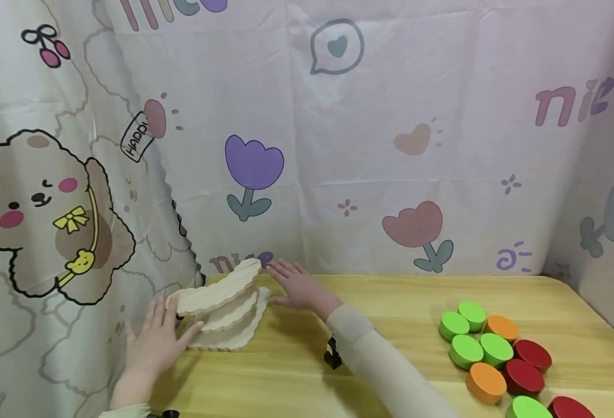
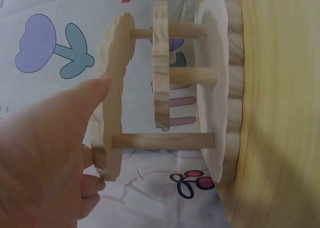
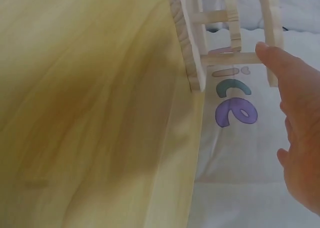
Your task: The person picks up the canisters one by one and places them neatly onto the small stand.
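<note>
A pale wooden stand with scalloped edges sits at the back left of the table; its boards are stacked in tiers. Round wooden posts join the boards in the left wrist view. At the stand's left end is my left hand, fingers spread and fairly straight, thumb against the top board. My right hand reaches to the opposite end with straight fingers. Its thumb lies at the top board's edge in the right wrist view.
Several round blocks lie grouped on the right of the table: green, orange and dark red. Beside the right sleeve is a small black object. A printed curtain hangs behind the table and along its sides.
</note>
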The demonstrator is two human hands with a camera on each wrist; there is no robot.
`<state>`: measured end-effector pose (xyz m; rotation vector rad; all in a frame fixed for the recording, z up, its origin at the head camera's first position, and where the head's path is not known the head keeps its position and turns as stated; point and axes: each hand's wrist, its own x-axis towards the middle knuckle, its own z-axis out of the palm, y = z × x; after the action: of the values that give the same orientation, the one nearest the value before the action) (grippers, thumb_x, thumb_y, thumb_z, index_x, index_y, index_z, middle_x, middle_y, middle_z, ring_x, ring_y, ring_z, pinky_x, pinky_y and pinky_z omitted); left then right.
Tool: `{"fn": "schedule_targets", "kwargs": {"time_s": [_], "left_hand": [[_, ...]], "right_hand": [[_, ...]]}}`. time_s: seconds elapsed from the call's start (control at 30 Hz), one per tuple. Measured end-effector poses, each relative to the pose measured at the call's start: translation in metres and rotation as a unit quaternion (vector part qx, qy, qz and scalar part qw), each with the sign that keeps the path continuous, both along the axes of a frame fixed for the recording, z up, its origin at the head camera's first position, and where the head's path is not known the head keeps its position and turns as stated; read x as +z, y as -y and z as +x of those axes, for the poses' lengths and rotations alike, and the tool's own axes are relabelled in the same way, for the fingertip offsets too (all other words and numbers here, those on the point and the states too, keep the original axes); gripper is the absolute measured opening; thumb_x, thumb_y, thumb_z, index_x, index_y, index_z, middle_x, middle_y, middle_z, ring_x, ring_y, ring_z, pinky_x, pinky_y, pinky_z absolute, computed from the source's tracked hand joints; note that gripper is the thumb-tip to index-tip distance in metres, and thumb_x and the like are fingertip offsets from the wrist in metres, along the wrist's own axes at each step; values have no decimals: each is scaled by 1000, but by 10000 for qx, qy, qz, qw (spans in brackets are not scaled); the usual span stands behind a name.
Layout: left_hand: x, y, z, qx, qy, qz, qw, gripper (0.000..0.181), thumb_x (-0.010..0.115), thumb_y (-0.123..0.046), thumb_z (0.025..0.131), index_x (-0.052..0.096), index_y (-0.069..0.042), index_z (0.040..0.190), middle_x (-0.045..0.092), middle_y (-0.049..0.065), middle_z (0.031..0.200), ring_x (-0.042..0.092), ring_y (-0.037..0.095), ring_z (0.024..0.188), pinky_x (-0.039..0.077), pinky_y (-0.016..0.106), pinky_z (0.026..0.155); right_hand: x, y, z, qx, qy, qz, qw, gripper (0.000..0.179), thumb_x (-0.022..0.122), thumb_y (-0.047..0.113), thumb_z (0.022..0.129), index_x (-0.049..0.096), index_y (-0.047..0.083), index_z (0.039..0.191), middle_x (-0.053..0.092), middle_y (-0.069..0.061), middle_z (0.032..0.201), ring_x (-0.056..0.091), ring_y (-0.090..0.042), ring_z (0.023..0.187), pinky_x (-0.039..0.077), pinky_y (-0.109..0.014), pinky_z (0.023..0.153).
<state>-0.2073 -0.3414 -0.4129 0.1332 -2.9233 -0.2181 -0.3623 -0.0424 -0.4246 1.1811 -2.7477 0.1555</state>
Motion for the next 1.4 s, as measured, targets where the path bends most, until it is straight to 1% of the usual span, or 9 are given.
{"fn": "schedule_targets", "kwargs": {"time_s": [0.1,0.17,0.3,0.47,0.57,0.73,0.97,1.2,1.4], "left_hand": [[-3,3,0,-26,56,65,10000,100,38,-71,93,3,-2,156,8,37,156,5,53,145,-9,81,103],[-4,4,-1,-66,44,104,9999,102,40,-71,92,4,0,156,8,37,156,5,52,146,-8,81,104],[-3,5,-3,-158,-25,135,9998,105,44,-71,90,5,1,155,9,37,156,6,52,146,-4,81,104],[-2,5,-5,-227,-80,91,9997,108,46,-73,88,7,4,154,11,38,155,9,53,145,-2,80,106],[-1,5,-5,-242,-87,41,9997,110,48,-74,87,8,4,154,13,38,155,11,53,144,0,79,107],[1,3,-6,-302,-82,-39,9995,112,50,-74,86,4,2,155,14,38,154,14,54,143,2,78,108],[1,2,-8,-389,-69,-135,9991,113,52,-74,85,6,3,155,17,40,153,18,56,141,5,77,109],[0,-2,-12,-471,-175,-260,9984,112,53,-74,83,13,4,154,21,37,154,20,52,142,8,76,111],[3,-7,-19,-559,-238,-295,9977,110,53,-73,84,18,5,153,20,36,154,21,52,143,9,74,112]], "right_hand": [[2,9,1,34,62,-13,10000,82,46,60,96,12,18,158,11,-1,166,10,-22,154,15,-47,125],[4,15,3,29,11,-20,10000,83,47,59,95,13,18,158,12,-1,166,11,-22,154,17,-46,125],[9,25,5,-36,24,-13,10000,83,53,55,95,14,17,158,14,-1,165,11,-20,154,17,-45,125],[11,31,5,-163,144,86,9997,83,54,53,94,14,18,158,12,2,166,10,-18,154,17,-45,125],[13,33,5,-242,112,136,9996,83,55,53,94,16,18,158,15,2,165,13,-19,153,18,-44,125],[15,33,6,-316,58,171,9993,82,56,53,94,19,17,157,18,1,165,15,-19,153,18,-45,125],[9,27,10,-382,-74,269,9989,82,54,57,93,21,17,157,21,1,164,17,-19,153,19,-45,125],[8,20,15,-468,-65,64,9989,83,57,55,93,22,14,156,22,-2,163,17,-21,152,16,-44,125],[10,13,18,-608,-110,39,9981,82,57,54,93,23,14,156,23,-3,163,18,-22,152,15,-44,125]]}}
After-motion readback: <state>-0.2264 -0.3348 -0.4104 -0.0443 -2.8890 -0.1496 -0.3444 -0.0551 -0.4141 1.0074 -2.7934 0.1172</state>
